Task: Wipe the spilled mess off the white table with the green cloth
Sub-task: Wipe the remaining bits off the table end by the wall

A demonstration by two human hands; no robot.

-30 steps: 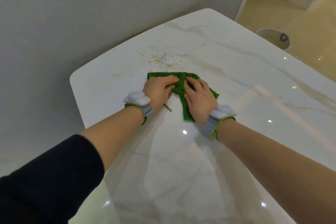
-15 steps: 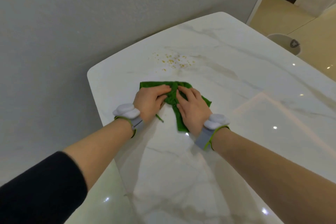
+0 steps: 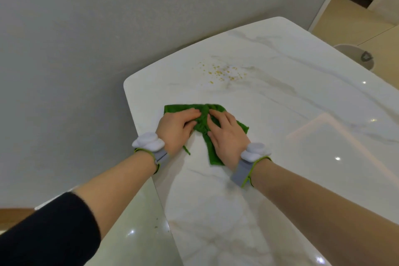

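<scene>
The green cloth [image 3: 203, 123] lies bunched on the white marble table [image 3: 280, 157] near its left edge. My left hand [image 3: 176, 129] presses on the cloth's left part, fingers curled into the fabric. My right hand [image 3: 225, 136] lies on its right part, fingers gathering the middle fold. Both hands cover much of the cloth. The spilled mess [image 3: 222, 71], a scatter of small yellow crumbs, sits on the table beyond the cloth, apart from it.
A grey wall [image 3: 108, 39] runs close along the table's left and far edges. A grey bin [image 3: 354, 55] stands on the tiled floor past the far right edge. Glossy floor [image 3: 129, 222] shows left of the table near my left arm.
The view has shifted, so the table and hands sit further right and lower in frame. Both hands keep their grip on the cloth, which stays short of the crumbs.
</scene>
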